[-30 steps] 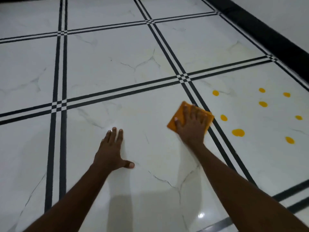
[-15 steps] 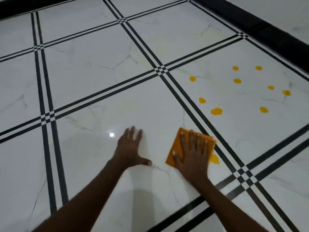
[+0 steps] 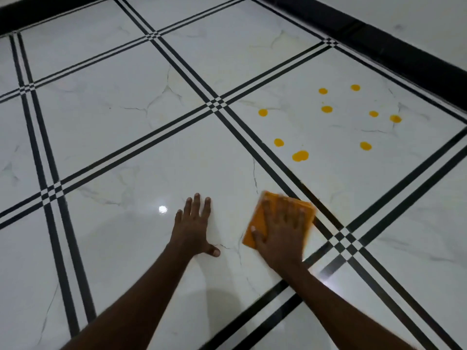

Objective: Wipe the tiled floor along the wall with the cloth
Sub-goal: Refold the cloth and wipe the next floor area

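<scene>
- The left hand [image 3: 194,228] is lying flat and bare on the white floor [image 3: 113,117], fingers spread, thumb out to the right, holding nothing. It is propping the person's weight on a glossy tile, just left of the cloth. Judgement: if that tile is damp, the palm could slide and the person could tip forward.
- The cloth [image 3: 257,223] is lying flat on the floor just right of the left hand, at the right edge of the near tile, its far corner touching the black grout lines [image 3: 283,170]. It is an orange rectangle; its long axis is running from near-left to far-right, toward the wall, though the blur is making its far edge unclear.
- The right hand [image 3: 280,231] is pressing down on the cloth with fingers spread and flat, not curled round it. Judgement: with only a flat palm holding it, the cloth could bunch or slip out during a fast stroke.
- The yellow spots [image 3: 300,155] are sitting on the next tile, farther right and well apart from the cloth, none wiped yet. Judgement: wiping through them could smear yellow across the white tile and into the grout lines.
- The black skirting [image 3: 404,59] is running along the floor's right edge, beyond the spots.
</scene>
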`<move>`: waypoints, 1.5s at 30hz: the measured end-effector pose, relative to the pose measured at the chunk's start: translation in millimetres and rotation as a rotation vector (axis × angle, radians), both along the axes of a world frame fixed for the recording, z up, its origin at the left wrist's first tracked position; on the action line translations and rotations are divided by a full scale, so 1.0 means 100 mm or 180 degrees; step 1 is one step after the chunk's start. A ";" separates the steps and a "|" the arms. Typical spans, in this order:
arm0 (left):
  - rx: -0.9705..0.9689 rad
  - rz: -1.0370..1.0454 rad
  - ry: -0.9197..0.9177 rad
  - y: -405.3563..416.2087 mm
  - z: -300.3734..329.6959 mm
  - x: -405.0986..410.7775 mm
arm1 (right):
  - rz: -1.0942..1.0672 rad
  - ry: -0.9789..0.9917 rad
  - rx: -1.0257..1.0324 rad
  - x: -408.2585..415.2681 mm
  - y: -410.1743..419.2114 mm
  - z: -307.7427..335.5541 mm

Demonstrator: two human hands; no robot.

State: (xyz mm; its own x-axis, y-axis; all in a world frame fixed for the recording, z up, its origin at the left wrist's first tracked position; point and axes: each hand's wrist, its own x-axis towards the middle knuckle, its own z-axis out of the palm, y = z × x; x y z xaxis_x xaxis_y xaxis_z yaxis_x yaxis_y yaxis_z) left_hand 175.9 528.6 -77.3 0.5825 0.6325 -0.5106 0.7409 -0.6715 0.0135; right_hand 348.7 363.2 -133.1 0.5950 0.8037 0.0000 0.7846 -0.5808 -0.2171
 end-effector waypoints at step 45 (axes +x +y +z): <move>0.0011 0.0038 0.0078 -0.01 0.01 0.00 | 0.0535 -0.0110 -0.0055 0.81 0.28 -0.12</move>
